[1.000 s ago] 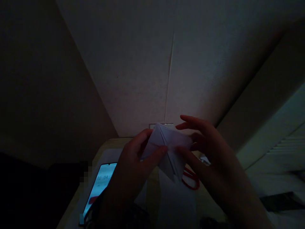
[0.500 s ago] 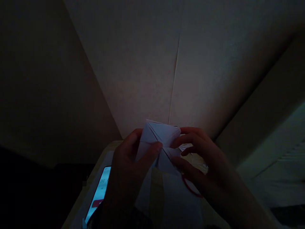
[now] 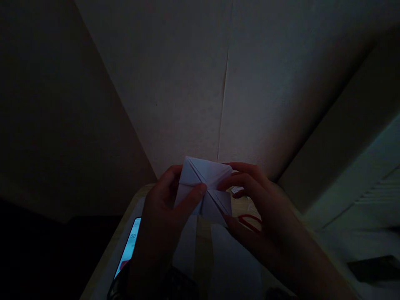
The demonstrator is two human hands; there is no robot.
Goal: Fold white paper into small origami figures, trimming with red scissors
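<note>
A square of white folded paper [image 3: 203,171], creased along its diagonals with flaps meeting at the middle, is held up between both hands above the table. My left hand [image 3: 171,204] grips its left side, the thumb pressed flat near the centre of the folds. On the other side my right hand [image 3: 253,196] pinches the right edge, fingers behind and at the upper right flap, thumb at the lower right corner. Part of the paper's back is hidden by the fingers.
Below lie white paper sheets [image 3: 234,262] on a wooden table [image 3: 204,246]. A lit phone [image 3: 129,243] rests at the left. Red scissor-like handles [image 3: 250,221] show beside my right hand. A pale wall [image 3: 187,83] rises behind the table. The scene is dim.
The view has shifted slightly, so hands and paper sit a little further left. My right thumb has slid down toward the paper's lower right corner. Both hands still hold the paper.
</note>
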